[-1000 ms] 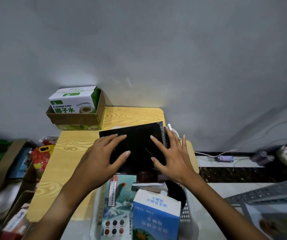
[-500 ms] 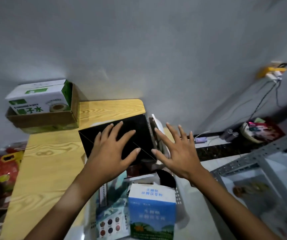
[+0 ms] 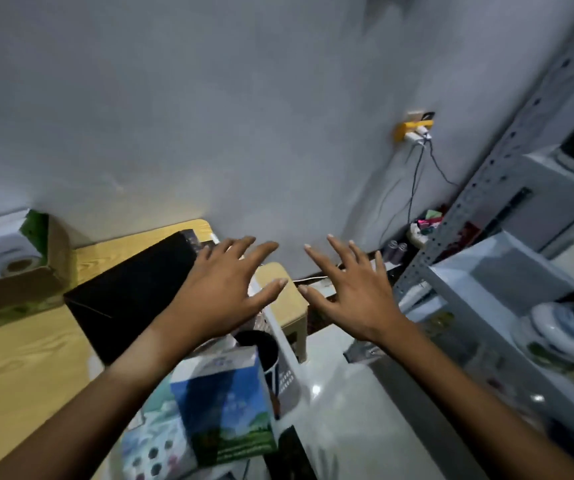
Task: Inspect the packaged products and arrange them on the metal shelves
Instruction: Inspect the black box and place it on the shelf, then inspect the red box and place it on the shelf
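Note:
A flat black package (image 3: 129, 296) lies on the wooden table (image 3: 19, 368). My left hand (image 3: 223, 289) hovers with fingers spread over the package's right edge, holding nothing. My right hand (image 3: 351, 292) is spread in the air to its right, clear of the package, between the table and the grey metal shelves (image 3: 479, 299). Below my hands a white basket (image 3: 287, 344) holds a blue and white carton (image 3: 223, 403), a black cup (image 3: 261, 348) and a flat pictured package (image 3: 154, 441).
A cardboard box with a green and white carton (image 3: 5, 251) stands at the table's far left. A beige stool (image 3: 289, 299) sits by the wall. The shelves hold a stack of bowls (image 3: 559, 330). Cables hang from a yellow wall socket (image 3: 413, 129).
Both hands have lifted off the black package and swung right toward the shelves. The view has turned right, bringing the shelves in.

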